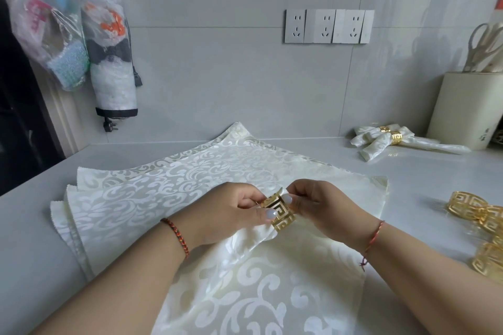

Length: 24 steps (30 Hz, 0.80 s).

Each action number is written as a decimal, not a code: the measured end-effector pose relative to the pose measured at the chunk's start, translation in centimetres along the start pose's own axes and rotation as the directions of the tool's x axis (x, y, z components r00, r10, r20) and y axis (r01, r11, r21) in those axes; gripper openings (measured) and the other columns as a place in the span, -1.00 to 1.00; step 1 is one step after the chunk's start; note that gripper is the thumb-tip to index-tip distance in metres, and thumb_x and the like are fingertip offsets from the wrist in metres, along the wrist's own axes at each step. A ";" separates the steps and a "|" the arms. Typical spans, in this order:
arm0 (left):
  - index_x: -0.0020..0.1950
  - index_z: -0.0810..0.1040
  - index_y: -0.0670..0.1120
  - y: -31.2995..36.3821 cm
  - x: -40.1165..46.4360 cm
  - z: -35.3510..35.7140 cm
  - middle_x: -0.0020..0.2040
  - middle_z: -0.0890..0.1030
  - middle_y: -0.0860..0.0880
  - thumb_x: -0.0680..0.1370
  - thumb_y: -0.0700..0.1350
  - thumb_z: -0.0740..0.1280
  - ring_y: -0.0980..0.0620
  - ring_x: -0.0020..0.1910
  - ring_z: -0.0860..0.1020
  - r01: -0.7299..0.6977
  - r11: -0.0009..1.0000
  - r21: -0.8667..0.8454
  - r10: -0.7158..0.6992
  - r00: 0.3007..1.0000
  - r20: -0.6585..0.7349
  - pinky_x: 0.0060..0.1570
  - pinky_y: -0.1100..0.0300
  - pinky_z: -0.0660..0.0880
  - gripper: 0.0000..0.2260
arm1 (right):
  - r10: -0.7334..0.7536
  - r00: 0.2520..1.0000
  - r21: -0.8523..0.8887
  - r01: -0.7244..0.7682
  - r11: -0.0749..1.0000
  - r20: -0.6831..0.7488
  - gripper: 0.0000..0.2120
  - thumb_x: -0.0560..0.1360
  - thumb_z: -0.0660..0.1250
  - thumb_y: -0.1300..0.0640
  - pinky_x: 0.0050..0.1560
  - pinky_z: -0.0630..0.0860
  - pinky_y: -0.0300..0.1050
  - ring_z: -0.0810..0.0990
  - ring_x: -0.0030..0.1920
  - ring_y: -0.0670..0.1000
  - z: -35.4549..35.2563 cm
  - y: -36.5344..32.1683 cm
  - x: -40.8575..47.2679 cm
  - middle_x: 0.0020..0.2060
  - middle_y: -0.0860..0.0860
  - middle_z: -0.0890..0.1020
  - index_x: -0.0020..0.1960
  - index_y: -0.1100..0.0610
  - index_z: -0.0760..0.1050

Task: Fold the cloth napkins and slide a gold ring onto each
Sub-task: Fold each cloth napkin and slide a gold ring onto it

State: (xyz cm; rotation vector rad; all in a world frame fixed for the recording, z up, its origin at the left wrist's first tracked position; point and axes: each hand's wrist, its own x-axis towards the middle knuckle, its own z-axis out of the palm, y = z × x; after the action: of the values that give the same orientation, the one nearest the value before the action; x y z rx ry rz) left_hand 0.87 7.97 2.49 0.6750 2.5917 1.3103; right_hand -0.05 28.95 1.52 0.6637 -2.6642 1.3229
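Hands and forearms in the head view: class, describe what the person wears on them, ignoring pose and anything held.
Both forearms are bare, with no sleeves showing. The left hand has a braided red-and-dark cord bracelet at the wrist; the right hand has a thin red string bracelet with a loose tassel end. The nails visible are pale and glossy.

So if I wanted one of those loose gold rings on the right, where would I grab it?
Probably the nearest loose ring, coming from above: pinch its patterned band across the open hoop. It lies on its side at the cluster's left edge, so that side is free.
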 end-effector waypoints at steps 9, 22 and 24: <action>-0.07 0.59 0.04 0.3 0.3 0.2 -0.25 0.65 0.09 0.20 0.32 0.41 0.20 -0.30 0.52 0.019 0.998 0.052 -0.019 1.000 -0.013 -0.16 0.23 0.42 -0.54 | 0.002 1.000 0.016 -0.002 1.000 -0.008 -0.75 0.57 0.29 0.09 -0.44 0.24 -0.36 0.26 -0.47 -0.17 0.0 -0.2 0.1 -0.47 -0.13 0.39 -0.29 0.04 0.47; -0.03 0.61 0.01 0.6 -0.9 -1.7 -0.24 0.69 0.07 0.17 0.26 0.41 0.18 -0.33 0.53 0.078 0.986 0.147 -0.088 0.994 0.065 -0.24 0.27 0.41 -0.51 | 0.034 0.997 -0.022 -0.035 0.999 -0.066 -0.75 0.54 0.31 0.04 -0.43 0.29 -0.36 0.33 -0.42 -0.13 -0.8 0.0 0.0 -0.41 -0.06 0.44 -0.18 0.22 0.51; -0.01 0.61 0.02 0.5 -1.0 -1.9 -0.23 0.70 0.07 0.23 0.19 0.45 0.21 -0.34 0.54 0.087 0.986 0.141 -0.096 0.994 0.058 -0.28 0.33 0.41 -0.59 | 0.042 0.997 -0.007 -0.042 0.999 -0.068 -0.74 0.54 0.31 0.04 -0.45 0.27 -0.39 0.31 -0.45 -0.15 -0.8 0.1 0.0 -0.44 -0.10 0.42 -0.23 0.20 0.49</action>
State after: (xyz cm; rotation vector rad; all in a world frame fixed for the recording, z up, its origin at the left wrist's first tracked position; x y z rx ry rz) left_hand 1.25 6.40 4.04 0.6011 2.6452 1.0717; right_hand -0.13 29.64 1.97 0.5548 -2.6426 1.3185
